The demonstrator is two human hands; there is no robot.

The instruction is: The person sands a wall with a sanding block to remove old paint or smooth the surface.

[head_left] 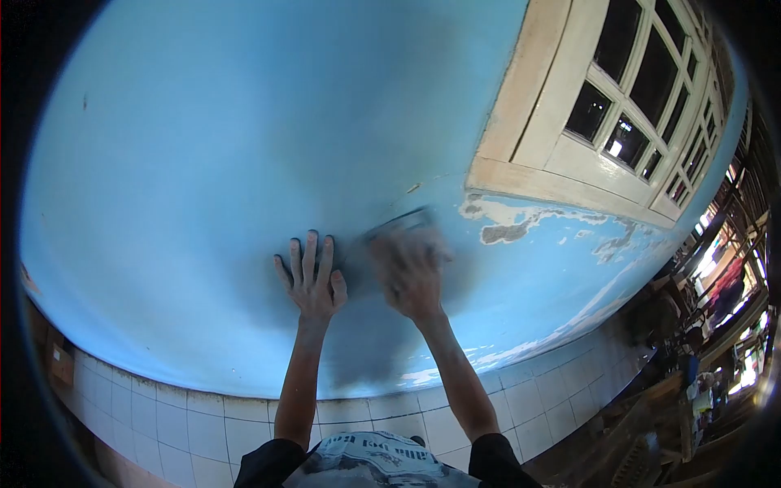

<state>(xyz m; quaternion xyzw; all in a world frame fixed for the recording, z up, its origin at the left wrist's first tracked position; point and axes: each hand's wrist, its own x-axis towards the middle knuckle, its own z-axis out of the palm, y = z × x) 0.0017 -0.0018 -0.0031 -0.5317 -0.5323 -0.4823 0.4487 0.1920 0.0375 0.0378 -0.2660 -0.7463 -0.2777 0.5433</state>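
My left hand lies against the blue wall, its fingers spread and nothing in it. To its right, my right hand is smeared by motion and presses a flat, thin, dark-edged sheet to the wall. Sandpaper is what the sheet looks like, but most of it is hidden under the blurred fingers. Just above that hand a small chip marks the paint. Dark shadows surround both hands on the wall.
A cream window frame with several dark panes is at the upper right. Below it is peeling paint. White tiles line the wall's foot. Wooden pieces and clutter stand at the lower right.
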